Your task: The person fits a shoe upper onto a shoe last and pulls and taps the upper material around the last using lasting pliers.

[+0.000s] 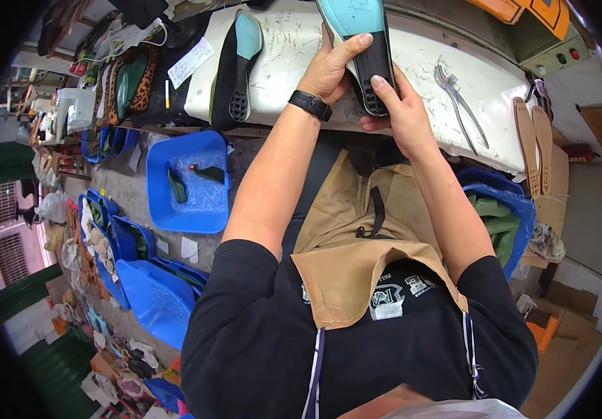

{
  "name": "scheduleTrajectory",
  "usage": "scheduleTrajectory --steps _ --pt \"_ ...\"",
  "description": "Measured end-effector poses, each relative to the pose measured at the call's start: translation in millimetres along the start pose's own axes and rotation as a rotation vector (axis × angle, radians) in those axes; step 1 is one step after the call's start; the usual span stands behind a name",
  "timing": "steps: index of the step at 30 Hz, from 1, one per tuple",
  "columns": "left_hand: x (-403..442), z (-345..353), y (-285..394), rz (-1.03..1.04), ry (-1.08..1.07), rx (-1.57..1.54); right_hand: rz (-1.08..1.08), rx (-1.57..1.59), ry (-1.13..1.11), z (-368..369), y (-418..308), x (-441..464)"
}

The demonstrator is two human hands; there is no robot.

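Both of my hands hold one black shoe piece (pixel 369 59) with a light blue insole, above the front edge of the white table (pixel 287 42). My left hand (pixel 329 70), with a black watch on its wrist, grips the left side, its thumb on the dark part. On the right side, my right hand (pixel 402 105) has its thumb pressed on the black studded end and its fingers underneath. A similar black shoe piece (pixel 238 66) with a blue insole lies on the table to the left. Metal pincers (pixel 460 105) rest on the table to the right.
Brown sole shapes (pixel 533 143) lie at the table's right end. A blue bin (pixel 188 216) with dark green pieces stands on the floor at left, with more blue bins (pixel 149 297) below. Another blue bin (pixel 517 230) is beside my right arm. A paper note (pixel 191 61) lies at upper left.
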State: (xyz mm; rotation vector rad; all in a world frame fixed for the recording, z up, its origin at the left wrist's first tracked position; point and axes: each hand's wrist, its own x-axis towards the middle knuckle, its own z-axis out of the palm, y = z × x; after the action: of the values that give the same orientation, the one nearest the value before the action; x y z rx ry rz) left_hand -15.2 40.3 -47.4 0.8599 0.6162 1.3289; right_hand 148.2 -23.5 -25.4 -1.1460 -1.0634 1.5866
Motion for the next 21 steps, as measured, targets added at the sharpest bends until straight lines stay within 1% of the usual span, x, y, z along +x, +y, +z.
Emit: scheduleTrajectory --steps 1,5,11,15,21 --pt "2 -1 2 0.008 -0.005 0.007 -0.011 0.002 -0.004 0 -1 0" --pt "9 -12 6 -0.167 -0.081 -0.152 0.081 0.001 -0.044 -8 -6 3" --pt "5 -6 12 -0.156 -0.082 -0.152 0.106 0.033 -0.065 -13 -3 4" --pt "4 3 11 0.060 -0.072 0.272 0.117 0.066 -0.071 -14 -1 0" --pt "3 21 5 0.130 -0.013 0.176 0.152 -0.111 -0.017 -24 -14 0"
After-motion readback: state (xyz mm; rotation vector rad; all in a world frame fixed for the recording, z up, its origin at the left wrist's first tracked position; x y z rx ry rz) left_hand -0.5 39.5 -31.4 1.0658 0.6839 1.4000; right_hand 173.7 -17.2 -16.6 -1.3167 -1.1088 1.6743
